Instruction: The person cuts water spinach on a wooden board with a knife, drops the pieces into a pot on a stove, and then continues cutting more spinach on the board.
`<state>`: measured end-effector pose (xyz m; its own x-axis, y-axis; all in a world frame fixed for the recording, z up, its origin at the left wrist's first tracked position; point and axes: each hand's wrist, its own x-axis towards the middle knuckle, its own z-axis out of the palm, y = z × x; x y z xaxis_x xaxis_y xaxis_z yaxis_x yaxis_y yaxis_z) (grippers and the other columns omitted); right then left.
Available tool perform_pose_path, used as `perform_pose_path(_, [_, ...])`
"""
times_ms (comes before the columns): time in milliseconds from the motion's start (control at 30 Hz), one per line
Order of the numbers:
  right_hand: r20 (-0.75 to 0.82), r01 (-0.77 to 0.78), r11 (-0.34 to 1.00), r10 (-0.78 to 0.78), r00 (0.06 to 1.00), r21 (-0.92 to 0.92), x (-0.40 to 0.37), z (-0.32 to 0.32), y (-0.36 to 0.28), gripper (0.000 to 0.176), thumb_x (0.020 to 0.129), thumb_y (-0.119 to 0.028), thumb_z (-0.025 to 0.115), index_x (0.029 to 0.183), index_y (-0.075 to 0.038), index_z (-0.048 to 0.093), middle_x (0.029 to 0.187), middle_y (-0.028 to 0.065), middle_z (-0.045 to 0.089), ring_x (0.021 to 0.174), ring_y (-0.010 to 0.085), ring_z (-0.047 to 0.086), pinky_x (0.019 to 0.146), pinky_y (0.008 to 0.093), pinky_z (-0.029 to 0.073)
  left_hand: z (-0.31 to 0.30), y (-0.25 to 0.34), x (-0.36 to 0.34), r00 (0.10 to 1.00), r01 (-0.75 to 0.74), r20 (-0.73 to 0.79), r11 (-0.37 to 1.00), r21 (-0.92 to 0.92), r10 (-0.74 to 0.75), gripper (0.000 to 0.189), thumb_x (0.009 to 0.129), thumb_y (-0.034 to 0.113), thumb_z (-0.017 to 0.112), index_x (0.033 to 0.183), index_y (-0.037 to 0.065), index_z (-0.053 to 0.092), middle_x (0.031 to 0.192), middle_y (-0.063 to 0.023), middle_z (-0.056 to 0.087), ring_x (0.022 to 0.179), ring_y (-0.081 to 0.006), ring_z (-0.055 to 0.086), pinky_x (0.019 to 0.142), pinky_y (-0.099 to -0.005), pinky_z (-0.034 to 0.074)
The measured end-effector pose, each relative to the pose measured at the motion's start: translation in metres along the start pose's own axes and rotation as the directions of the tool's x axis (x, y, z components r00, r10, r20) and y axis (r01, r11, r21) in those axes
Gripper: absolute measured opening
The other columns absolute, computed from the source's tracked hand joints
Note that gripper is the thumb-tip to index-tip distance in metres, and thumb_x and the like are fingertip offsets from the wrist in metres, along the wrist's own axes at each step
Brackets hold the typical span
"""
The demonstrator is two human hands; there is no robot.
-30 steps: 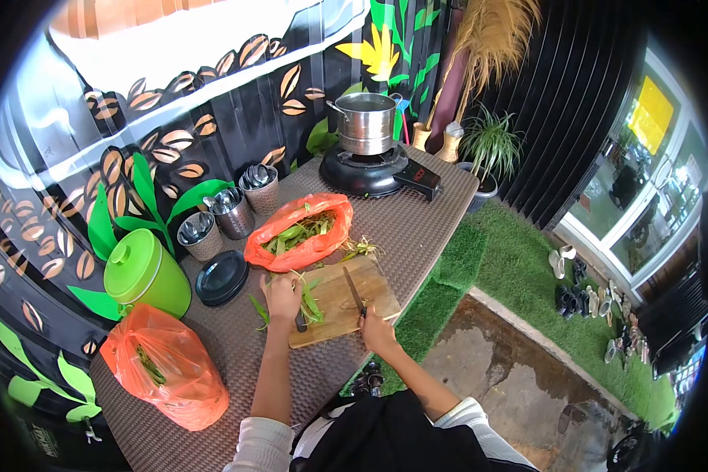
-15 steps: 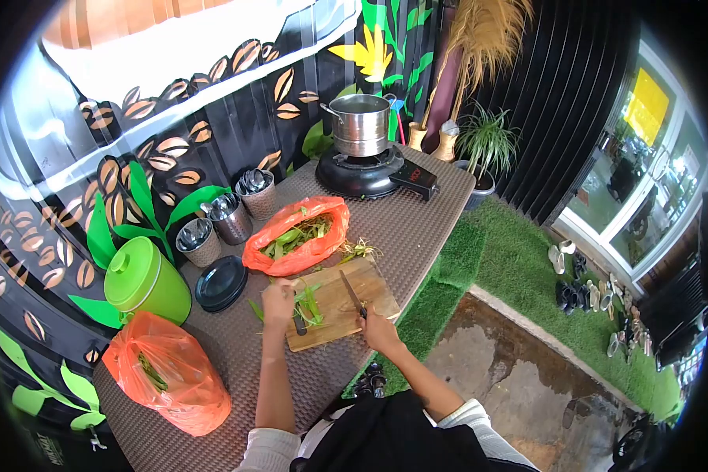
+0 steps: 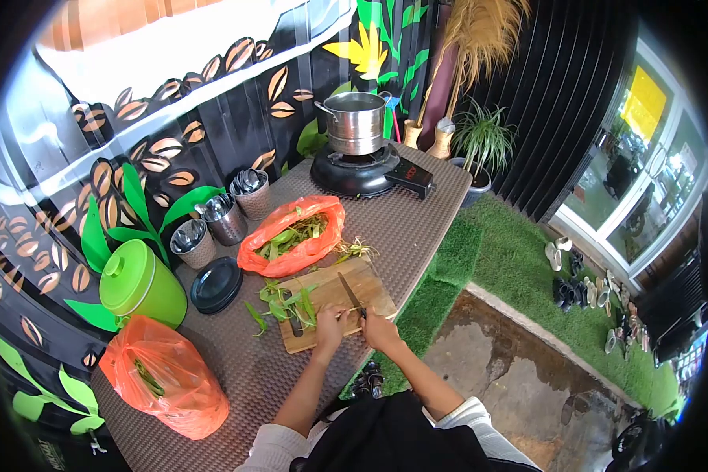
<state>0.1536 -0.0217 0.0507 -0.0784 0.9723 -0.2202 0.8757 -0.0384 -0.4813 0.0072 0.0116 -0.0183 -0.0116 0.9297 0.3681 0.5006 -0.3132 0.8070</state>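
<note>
In the head view my right hand (image 3: 380, 330) grips a knife (image 3: 352, 292) by its dark handle, the blade angled up over the wooden cutting board (image 3: 341, 277). My left hand (image 3: 330, 326) is closed close beside it at the board's near edge; whatever its fingers pinch is too small to make out. Cut green leaves and stems (image 3: 285, 299) lie on the board's left part and spill onto the table. An open orange plastic bag (image 3: 269, 262) of greens stands just behind the board, and rooted stem ends (image 3: 357, 248) rest at its far edge.
A steel pot (image 3: 355, 126) sits on a portable gas stove (image 3: 346, 175) at the table's far end. Cutlery cups (image 3: 226, 224), dark plates (image 3: 216, 285), a green lidded container (image 3: 143, 283) and a second orange bag (image 3: 173, 389) line the left. The table edge drops to grass matting (image 3: 425, 311).
My left hand has moved right and nearer, from the leaves at the board's left to beside my right hand. More leaves show on the board's left side. The knife stays in my right hand.
</note>
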Motion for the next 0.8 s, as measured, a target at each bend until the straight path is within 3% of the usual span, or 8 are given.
perform_pose_path(233, [0.011,0.036,0.997,-0.035,0.999,-0.073,-0.006,0.003,-0.003,0.034,0.095,-0.028,0.044,0.107,0.003,0.040,0.083,0.0277,0.064,0.081,0.0456,0.064,0.071,0.0517,0.052,-0.006,0.017,-0.006,0.996,-0.030,-0.082,0.999,0.011,0.031,0.011,0.077,0.009,0.069,0.084,0.000,0.071,0.078,-0.0140,0.061,0.080,-0.0305,0.056,0.072,-0.0391,0.044])
perform_pose_path(300, [-0.106,-0.024,0.992,0.011,0.994,-0.121,-0.010,0.019,-0.008,0.031,0.095,-0.028,0.044,0.105,0.001,0.041,0.081,0.0268,0.065,0.080,0.0447,0.065,0.070,0.0506,0.052,-0.007,0.017,-0.005,0.997,-0.009,-0.080,1.000,0.002,0.009,0.011,0.078,0.008,0.068,0.084,-0.001,0.070,0.080,-0.0132,0.062,0.080,-0.0299,0.056,0.073,-0.0388,0.045])
perform_pose_path(433, [-0.041,-0.058,0.993,0.054,0.998,-0.106,0.003,0.015,-0.012,0.031,0.095,-0.030,0.043,0.104,0.000,0.041,0.083,0.0268,0.065,0.081,0.0435,0.065,0.070,0.0496,0.053,-0.008,0.018,-0.005,0.997,-0.021,-0.075,0.998,0.063,0.026,0.011,0.077,0.009,0.069,0.084,0.000,0.071,0.079,-0.0129,0.061,0.079,-0.0301,0.056,0.072,-0.0385,0.045])
perform_pose_path(600, [-0.008,0.014,0.997,-0.015,1.000,-0.078,0.015,0.008,-0.001,0.031,0.095,-0.030,0.044,0.106,-0.002,0.040,0.087,0.0273,0.065,0.083,0.0430,0.065,0.071,0.0499,0.053,-0.008,0.019,-0.006,0.997,-0.025,-0.070,0.999,0.029,0.027,0.011,0.076,0.008,0.070,0.084,0.001,0.071,0.080,-0.0124,0.063,0.080,-0.0299,0.056,0.073,-0.0382,0.045])
perform_pose_path(800, [-0.091,-0.067,0.996,0.061,0.994,-0.059,0.001,0.027,-0.012,0.034,0.095,-0.030,0.045,0.109,0.000,0.039,0.084,0.0276,0.065,0.081,0.0432,0.065,0.069,0.0512,0.053,-0.005,0.014,-0.007,0.993,-0.053,-0.097,0.996,0.066,0.060,0.011,0.076,0.006,0.070,0.085,0.001,0.072,0.080,-0.0121,0.064,0.080,-0.0291,0.057,0.073,-0.0376,0.045])
